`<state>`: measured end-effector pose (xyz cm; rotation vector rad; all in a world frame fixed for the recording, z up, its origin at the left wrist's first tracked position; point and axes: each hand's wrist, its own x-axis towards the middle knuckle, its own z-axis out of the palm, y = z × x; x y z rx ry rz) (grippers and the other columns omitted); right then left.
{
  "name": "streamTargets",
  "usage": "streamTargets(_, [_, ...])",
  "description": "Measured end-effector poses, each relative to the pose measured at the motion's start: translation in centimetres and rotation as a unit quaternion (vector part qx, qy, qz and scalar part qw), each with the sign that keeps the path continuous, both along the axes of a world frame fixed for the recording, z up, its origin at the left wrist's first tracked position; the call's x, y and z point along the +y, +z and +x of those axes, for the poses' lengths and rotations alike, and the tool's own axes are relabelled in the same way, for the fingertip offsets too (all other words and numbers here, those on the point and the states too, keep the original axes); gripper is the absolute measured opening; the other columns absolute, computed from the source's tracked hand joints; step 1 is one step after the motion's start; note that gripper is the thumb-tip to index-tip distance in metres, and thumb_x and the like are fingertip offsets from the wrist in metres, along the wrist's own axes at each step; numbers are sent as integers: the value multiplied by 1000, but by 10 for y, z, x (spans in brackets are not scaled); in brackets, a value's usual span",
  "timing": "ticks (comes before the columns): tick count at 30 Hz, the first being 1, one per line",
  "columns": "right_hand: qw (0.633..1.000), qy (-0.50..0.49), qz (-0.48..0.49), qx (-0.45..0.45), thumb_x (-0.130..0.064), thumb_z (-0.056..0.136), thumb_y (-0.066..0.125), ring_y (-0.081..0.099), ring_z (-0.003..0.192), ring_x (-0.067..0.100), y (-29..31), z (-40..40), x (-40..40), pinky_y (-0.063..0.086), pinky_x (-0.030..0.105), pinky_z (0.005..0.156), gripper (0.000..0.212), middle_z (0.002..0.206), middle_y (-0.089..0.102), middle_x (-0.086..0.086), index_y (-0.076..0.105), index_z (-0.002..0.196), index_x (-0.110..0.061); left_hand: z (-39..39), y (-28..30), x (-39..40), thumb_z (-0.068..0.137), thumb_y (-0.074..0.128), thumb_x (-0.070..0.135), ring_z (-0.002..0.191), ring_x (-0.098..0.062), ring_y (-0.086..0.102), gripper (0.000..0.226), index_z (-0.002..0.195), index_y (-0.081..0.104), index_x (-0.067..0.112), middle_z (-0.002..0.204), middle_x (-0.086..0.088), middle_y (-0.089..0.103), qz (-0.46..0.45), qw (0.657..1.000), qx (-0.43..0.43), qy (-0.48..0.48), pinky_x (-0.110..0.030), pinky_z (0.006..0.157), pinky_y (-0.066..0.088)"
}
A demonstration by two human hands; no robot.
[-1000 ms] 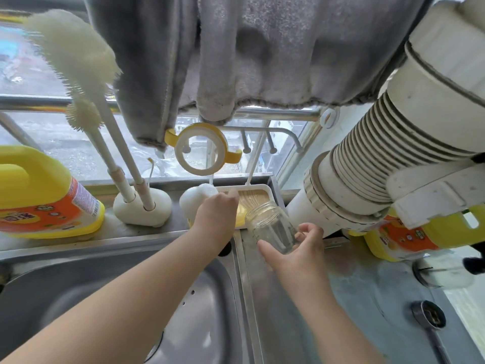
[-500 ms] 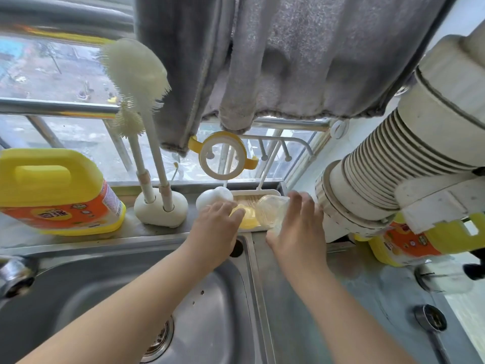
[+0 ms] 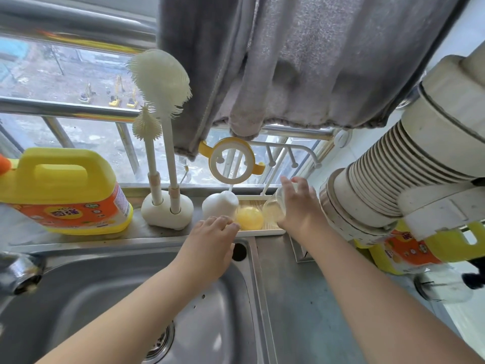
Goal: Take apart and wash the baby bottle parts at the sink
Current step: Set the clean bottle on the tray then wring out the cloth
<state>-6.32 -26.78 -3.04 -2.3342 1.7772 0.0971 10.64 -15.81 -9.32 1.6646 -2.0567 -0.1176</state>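
My right hand (image 3: pixel 299 206) grips the clear glass bottle body (image 3: pixel 274 210), tilted over the white drying tray (image 3: pixel 262 232) on the sill behind the sink. A yellow round cap (image 3: pixel 249 218) sits in the tray beside the bottle. My left hand (image 3: pixel 210 245) hovers at the tray's front left corner with loosely bent fingers, holding nothing. A white dome cap (image 3: pixel 219 204) stands at the tray's left end. The yellow-handled bottle collar ring (image 3: pixel 232 161) hangs on the tray's rack above.
Two white bottle brushes (image 3: pixel 160 82) stand in a holder (image 3: pixel 168 212) left of the tray. Yellow detergent jugs sit at far left (image 3: pixel 63 190) and right (image 3: pixel 409 253). The steel sink (image 3: pixel 110 298) lies below, with the tap (image 3: pixel 18 271) at left. A grey towel (image 3: pixel 288 61) hangs overhead, a ribbed duct (image 3: pixel 393 179) at right.
My right hand has carried the glass bottle forward from the counter to the drying tray. My left hand drew back from the tray, uncovering the yellow cap. The camera view shifted left.
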Motion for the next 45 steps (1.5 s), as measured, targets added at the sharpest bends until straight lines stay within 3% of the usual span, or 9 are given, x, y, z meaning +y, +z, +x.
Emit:
streamTargets(4, [1000,-16,4,-17,-17,80,71,14,142,33,-10,1,1,22,44,116,93,152,16,8,10,150,-21,-2,-1,5,59,65,22,72,-25,69,36,93,71,13,90,-3,70,8,1000,0,1,-39,58,57])
streamTargets(8, [1000,2,-22,-19,-24,79,72,16,143,30,-14,-4,0,16,43,118,91,153,20,8,14,148,-17,-5,-4,11,60,64,24,70,-23,68,34,92,71,15,88,0,69,14,1000,4,-1,-37,56,57])
streamTargets(15, [997,-10,-38,-72,-39,79,66,20,142,26,-19,2,6,21,44,116,86,156,22,3,19,149,-22,-11,-7,22,58,64,22,71,-16,67,32,88,72,19,85,7,69,16,1000,22,-7,-28,60,56])
streamTargets(22, [992,-36,7,-122,-31,83,66,19,138,28,-25,-1,3,27,38,113,88,151,9,4,12,152,-20,-9,-11,29,58,64,24,72,-18,68,32,89,73,17,85,6,69,53,998,31,6,-33,57,58])
streamTargets(26, [990,-25,-8,-142,-31,83,68,15,143,22,-31,0,-2,16,44,118,91,154,19,6,10,152,-17,-10,-13,33,61,64,25,73,-17,68,32,90,72,19,88,7,69,70,997,39,10,-32,59,57])
streamTargets(30, [992,-36,2,-124,-31,82,66,2,147,21,-36,-3,-1,7,46,119,91,159,7,2,9,151,-22,-10,-13,36,61,64,26,73,-15,67,31,90,72,20,88,8,69,73,996,43,13,-29,60,56])
streamTargets(35, [991,-44,-12,-130,-33,83,66,0,147,22,-34,-3,3,6,45,119,91,159,5,3,7,151,-24,-9,-11,36,62,64,26,74,-15,67,33,93,72,18,89,8,69,72,996,41,22,-29,61,56])
streamTargets(42, [988,20,-73,-137,-30,84,65,3,146,22,-34,-3,26,7,41,119,82,157,11,5,17,150,-21,-7,-8,37,61,64,25,76,-18,69,38,97,72,15,89,5,69,62,997,28,32,-31,61,57])
streamTargets(45, [977,60,-108,-173,-25,80,69,15,143,27,-37,1,48,18,45,118,77,152,25,9,31,146,-16,-1,-4,41,58,65,26,77,-19,69,46,102,69,15,92,3,69,56,997,16,41,-31,61,56])
